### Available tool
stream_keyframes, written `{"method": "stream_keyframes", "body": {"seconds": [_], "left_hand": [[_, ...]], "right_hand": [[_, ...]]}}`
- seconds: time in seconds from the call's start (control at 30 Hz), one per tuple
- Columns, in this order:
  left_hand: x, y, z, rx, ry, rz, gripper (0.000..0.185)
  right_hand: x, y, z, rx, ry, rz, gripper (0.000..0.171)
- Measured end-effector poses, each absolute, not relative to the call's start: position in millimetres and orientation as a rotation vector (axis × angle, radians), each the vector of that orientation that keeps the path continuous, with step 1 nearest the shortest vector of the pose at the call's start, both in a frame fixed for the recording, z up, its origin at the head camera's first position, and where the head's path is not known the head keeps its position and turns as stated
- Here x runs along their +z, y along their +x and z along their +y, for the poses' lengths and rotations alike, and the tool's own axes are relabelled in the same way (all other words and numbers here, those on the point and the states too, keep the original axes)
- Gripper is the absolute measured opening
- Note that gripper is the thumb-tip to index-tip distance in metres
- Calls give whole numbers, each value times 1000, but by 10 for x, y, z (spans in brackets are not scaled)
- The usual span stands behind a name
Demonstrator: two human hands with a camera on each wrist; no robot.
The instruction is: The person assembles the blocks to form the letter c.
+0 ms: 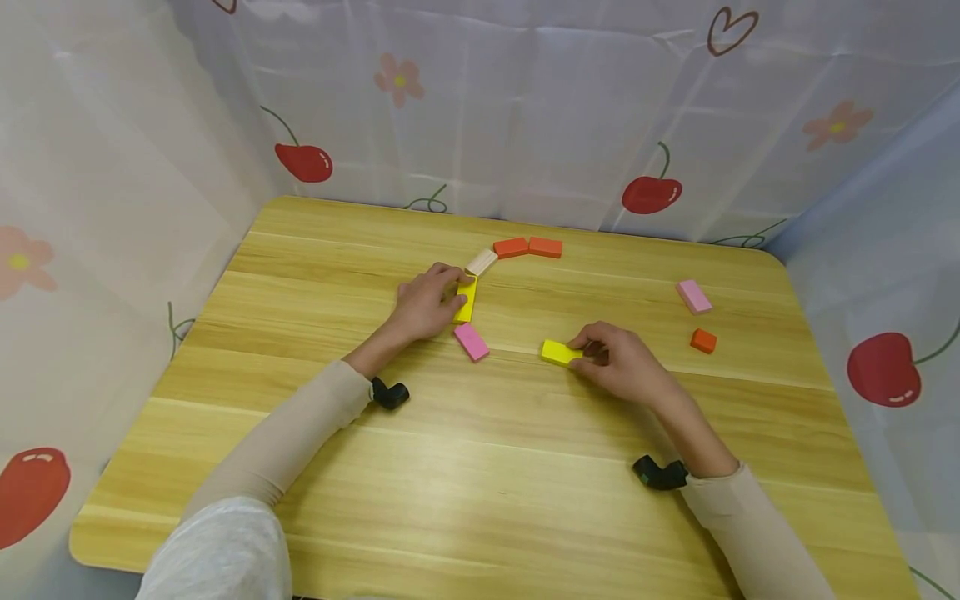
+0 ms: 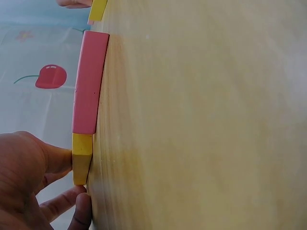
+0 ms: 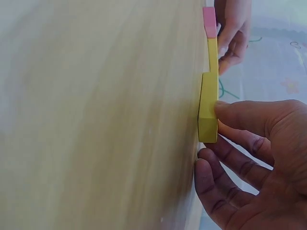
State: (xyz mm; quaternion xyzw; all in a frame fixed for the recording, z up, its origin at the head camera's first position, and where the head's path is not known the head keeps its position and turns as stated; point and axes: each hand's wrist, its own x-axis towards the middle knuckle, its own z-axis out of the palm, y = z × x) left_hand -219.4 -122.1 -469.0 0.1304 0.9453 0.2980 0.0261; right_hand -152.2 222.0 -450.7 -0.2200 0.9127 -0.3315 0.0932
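My left hand [image 1: 452, 293] grips a yellow block [image 1: 467, 300] lying flat on the wooden table [image 1: 480, 467]; its fingertips [image 2: 64, 157] press the block's near end [image 2: 81, 158]. A pink block [image 1: 471, 342] lies just below it, end to end with it [image 2: 88, 86]. Above it a beige block [image 1: 482, 262] and two orange blocks [image 1: 511, 247] [image 1: 545, 247] curve off in a line. My right hand [image 1: 583, 351] pinches a second yellow block [image 1: 558, 352] at mid-table, thumb [image 3: 230, 112] on one side of the block [image 3: 208, 108] and fingers [image 3: 211, 177] on the other.
A loose pink block [image 1: 693, 296] and a small orange block [image 1: 703, 340] lie at the table's right side. Cherry-and-flower printed sheets [image 1: 525, 108] wall in the table at the back and both sides. Bare wood stretches across the near half.
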Motion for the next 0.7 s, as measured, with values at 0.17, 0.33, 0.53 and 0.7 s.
{"method": "stream_keyframes", "body": {"seconds": [0.17, 0.33, 0.53, 0.7], "left_hand": [[-4702, -2201, -1218, 919, 399, 2924, 31], [-4705, -2204, -1218, 911, 405, 2927, 31], [-4699, -2198, -1220, 916, 406, 2928, 31], [-4696, -2193, -1214, 925, 404, 2925, 31]], "right_hand": [[-4488, -1501, 2167, -988, -688, 2692, 19], [-4493, -1493, 2118, -994, -705, 2673, 19], [-4501, -1484, 2058, -990, -740, 2655, 19], [-4510, -1487, 2020, -979, -773, 2647, 19]]}}
